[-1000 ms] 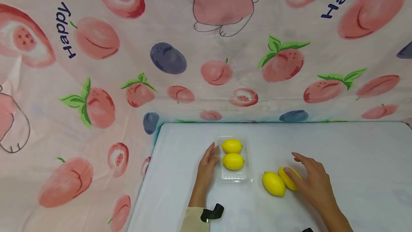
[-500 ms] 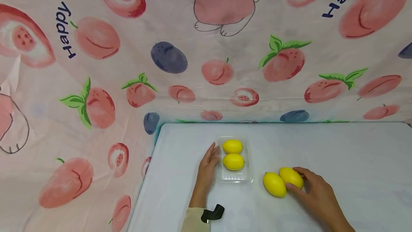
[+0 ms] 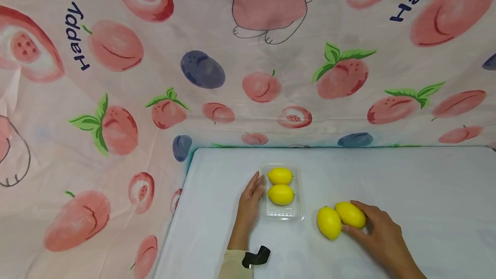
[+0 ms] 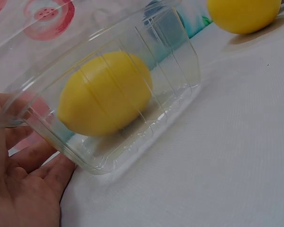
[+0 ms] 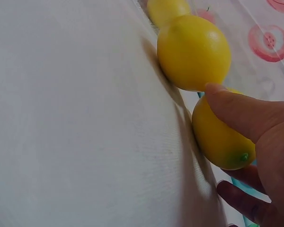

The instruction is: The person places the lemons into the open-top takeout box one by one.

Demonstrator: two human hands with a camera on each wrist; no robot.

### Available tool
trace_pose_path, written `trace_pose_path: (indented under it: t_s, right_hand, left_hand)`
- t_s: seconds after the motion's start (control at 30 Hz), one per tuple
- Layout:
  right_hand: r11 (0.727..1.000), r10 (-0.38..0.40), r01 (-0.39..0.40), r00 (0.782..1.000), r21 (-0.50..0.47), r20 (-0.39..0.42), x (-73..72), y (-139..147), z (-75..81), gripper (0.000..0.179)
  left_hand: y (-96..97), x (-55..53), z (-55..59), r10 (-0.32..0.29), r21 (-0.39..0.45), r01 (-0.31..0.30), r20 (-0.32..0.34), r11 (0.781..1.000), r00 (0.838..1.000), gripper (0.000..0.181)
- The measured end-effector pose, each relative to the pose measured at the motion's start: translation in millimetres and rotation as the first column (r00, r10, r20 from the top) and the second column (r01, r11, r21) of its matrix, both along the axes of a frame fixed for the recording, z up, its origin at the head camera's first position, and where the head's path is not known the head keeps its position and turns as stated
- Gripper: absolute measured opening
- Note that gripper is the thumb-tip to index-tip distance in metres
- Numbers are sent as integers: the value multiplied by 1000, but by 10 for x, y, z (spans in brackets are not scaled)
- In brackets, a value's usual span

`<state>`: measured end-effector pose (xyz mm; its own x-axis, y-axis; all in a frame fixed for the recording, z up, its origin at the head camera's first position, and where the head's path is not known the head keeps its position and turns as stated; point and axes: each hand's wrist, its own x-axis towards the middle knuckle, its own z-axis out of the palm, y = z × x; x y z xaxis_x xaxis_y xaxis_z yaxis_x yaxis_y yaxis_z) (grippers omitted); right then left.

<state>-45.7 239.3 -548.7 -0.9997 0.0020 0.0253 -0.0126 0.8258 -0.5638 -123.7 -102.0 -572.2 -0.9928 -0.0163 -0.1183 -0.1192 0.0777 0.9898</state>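
My left hand rests with extended fingers against the left side of a clear plastic container. Inside the container two yellow lemons, a far one and a near one, lie one behind the other. In the left wrist view the fingers touch the container's end wall. Right of the container, my right hand holds a lemon between thumb and fingers. Another lemon lies against its left side. In the right wrist view the thumb lies across the held lemon, its tip near the other lemon.
A white-covered table carries everything. Behind it and to the left hangs a pink fruit-print cloth. The left forearm has a beige sleeve and a black strap.
My right hand has come down and closed its thumb and fingers around the right-hand lemon. The neighbouring lemon has turned slightly. My left hand and the container stay in place.
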Motion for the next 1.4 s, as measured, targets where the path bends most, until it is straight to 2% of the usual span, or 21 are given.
trace_pose_path:
  t_s: [0.17, 0.37, 0.47, 0.7, 0.9, 1.03, 1.2, 1.4]
  right_hand:
    - [1000, -7, 7, 999, -12, -46, 0, 5, -17, 80]
    - [997, -55, 56, 998, -52, 14, 13, -1, 1, 87]
    - [996, -69, 71, 997, -60, 21, 28, -9, -2, 85]
    - [994, -91, 84, 992, -74, -92, 51, -18, 27, 70]
    - [984, -161, 153, 984, -95, -81, 43, -63, 86, 75]
    - [978, -186, 172, 975, -116, -125, 43, -97, 139, 70]
    - [969, -192, 150, 956, -194, -220, 17, -151, 186, 63]
    - [938, -164, 61, 945, -340, -283, -67, -248, 221, 62]
  left_hand:
    - [-2, 0, -4, -5, -6, 5, 0, 1000, 1000, 50]
    - [3, -4, 19, -7, 16, 7, -7, 1000, 1000, 50]
    - [5, -5, 28, -4, 19, 4, -8, 1000, 1000, 51]
    - [5, -9, 19, -7, 21, 7, -7, 1000, 1000, 52]
    - [-1, -13, 18, -3, 19, 3, -6, 1000, 1000, 52]
    - [-11, -6, 19, -2, 18, 2, -5, 1000, 1000, 52]
    - [-11, 2, 35, -7, 16, 7, -10, 1000, 1000, 51]
    - [-17, -2, 24, -10, 24, 11, -18, 1000, 1000, 50]
